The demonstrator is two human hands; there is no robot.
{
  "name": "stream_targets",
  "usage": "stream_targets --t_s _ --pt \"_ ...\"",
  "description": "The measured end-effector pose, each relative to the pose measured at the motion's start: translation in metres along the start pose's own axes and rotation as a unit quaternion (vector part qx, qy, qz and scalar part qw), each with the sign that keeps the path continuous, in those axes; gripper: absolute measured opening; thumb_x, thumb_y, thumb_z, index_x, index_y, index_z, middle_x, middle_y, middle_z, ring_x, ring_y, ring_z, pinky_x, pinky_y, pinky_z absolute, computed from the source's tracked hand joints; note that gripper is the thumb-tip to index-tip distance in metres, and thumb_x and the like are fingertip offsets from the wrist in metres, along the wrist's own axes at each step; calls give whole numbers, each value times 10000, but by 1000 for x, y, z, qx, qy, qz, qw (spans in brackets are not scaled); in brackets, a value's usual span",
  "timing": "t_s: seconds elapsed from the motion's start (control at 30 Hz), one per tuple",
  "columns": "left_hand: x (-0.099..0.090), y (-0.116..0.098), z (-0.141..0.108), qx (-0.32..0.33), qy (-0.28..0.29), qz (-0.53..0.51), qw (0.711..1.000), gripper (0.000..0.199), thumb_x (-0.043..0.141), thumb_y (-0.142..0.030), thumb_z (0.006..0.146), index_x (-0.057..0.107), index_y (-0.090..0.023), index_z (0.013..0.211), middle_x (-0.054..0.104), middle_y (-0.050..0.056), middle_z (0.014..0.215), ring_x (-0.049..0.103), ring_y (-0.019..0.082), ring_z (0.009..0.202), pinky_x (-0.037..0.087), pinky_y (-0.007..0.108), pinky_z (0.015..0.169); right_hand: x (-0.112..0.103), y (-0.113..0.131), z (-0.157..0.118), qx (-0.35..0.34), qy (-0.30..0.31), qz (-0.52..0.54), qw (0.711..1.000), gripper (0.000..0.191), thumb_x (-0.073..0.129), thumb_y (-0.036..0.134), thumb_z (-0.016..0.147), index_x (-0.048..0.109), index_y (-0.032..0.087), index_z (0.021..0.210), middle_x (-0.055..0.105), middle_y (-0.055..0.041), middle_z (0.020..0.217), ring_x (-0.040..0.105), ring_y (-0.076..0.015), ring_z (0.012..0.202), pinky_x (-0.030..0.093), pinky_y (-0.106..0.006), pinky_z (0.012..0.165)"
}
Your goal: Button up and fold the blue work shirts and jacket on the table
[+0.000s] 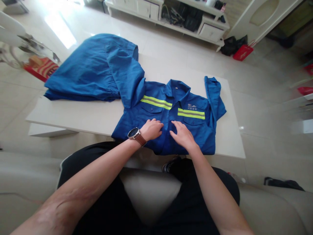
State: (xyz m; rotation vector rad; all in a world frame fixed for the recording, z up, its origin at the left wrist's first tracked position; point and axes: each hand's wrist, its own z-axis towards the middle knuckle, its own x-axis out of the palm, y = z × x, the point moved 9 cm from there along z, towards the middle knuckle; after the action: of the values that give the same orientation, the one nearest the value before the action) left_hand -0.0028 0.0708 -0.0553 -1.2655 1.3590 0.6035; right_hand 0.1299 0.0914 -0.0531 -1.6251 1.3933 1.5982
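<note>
A blue work jacket (153,88) lies front side up on a white table, with its collar away from me. Yellow-and-grey reflective strips cross the chest above two flapped pockets, and a small white print sits over one strip. My left hand (152,129), with a watch (133,133) on the wrist, rests flat on the jacket's front, fingers stretched out. On the other side of the front opening, my right hand (182,133) touches the cloth with its thumb apart from the fingers. The jacket's right-side sleeve (214,93) is bent. Its lower part hangs at the near table edge.
Another blue garment (85,67) with a gathered band is heaped at the table's left end. The white tabletop (73,115) has its near edge by my knees. Beyond stand a white cabinet (212,32) and a red bag (243,52); a red-striped bag (41,68) is at left.
</note>
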Motion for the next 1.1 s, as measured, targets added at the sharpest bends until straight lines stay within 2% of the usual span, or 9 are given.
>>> stream_targets --t_s 0.13,0.27,0.43,0.57,0.73,0.8,0.87,1.0,1.1 --pt "-1 -1 0 3 -6 0 1000 332 535 -275 952 715 -192 1219 713 129 1201 617 308 1160 517 406 929 9 -1 -1 7 22 -15 1000 558 564 348 980 521 181 1511 471 -103 1604 438 -278 1453 383 -416 1214" --pt "-1 -2 0 4 -9 -9 1000 316 549 -258 946 730 -173 1190 751 144 1121 668 291 1099 523 393 958 8 0 1 -5 2 -16 1000 525 572 346 972 558 177 1468 481 -103 1593 418 -279 1461 376 -420 1220" --pt "2 -6 -3 7 -7 -6 1000 267 546 -229 937 750 -153 1091 764 155 1115 693 294 1103 547 386 954 -11 -9 10 -18 -112 45 993 402 576 298 935 647 191 1316 637 -114 1395 579 -290 1282 466 -446 1129" --pt "7 -5 -7 -14 26 -22 999 280 590 -255 930 744 -157 1142 735 163 1247 680 298 1197 551 377 990 -27 -28 15 -21 -217 116 969 313 595 258 890 684 210 1187 695 -114 1217 640 -300 1164 531 -472 1027" --pt "1 -4 -17 -14 56 -59 997 303 637 -248 912 742 -140 1175 718 174 1299 635 302 1298 517 365 1072 -42 -52 46 -29 -267 128 955 368 639 252 849 673 228 1214 680 -105 1253 613 -304 1199 544 -481 980" --pt "-8 -4 -24 -10 45 -66 997 301 625 -242 917 744 -134 1171 724 172 1277 647 319 1273 535 393 1054 -50 -56 73 -42 -262 93 960 432 671 223 813 673 229 1245 670 -108 1296 580 -310 1243 486 -520 1066" --pt "-17 -5 -31 -5 36 -74 997 299 617 -242 919 744 -137 1169 730 171 1255 673 327 1224 556 416 1020 -53 -57 106 -52 -214 49 974 432 713 192 770 706 226 1201 679 -108 1295 565 -313 1250 435 -537 1115" --pt "-30 -3 -42 -12 36 -86 996 300 589 -237 932 741 -148 1175 737 169 1231 702 333 1163 580 437 966 -57 -56 158 -68 -112 6 991 90 769 190 753 754 225 836 755 -69 1085 623 -277 1102 484 -438 1030" --pt "-31 3 -48 -32 62 -96 993 302 576 -220 940 741 -144 1181 738 168 1242 704 337 1161 582 440 957 -65 -55 179 -68 -99 -12 993 21 729 220 824 742 217 808 757 -57 991 637 -242 1011 494 -370 954"
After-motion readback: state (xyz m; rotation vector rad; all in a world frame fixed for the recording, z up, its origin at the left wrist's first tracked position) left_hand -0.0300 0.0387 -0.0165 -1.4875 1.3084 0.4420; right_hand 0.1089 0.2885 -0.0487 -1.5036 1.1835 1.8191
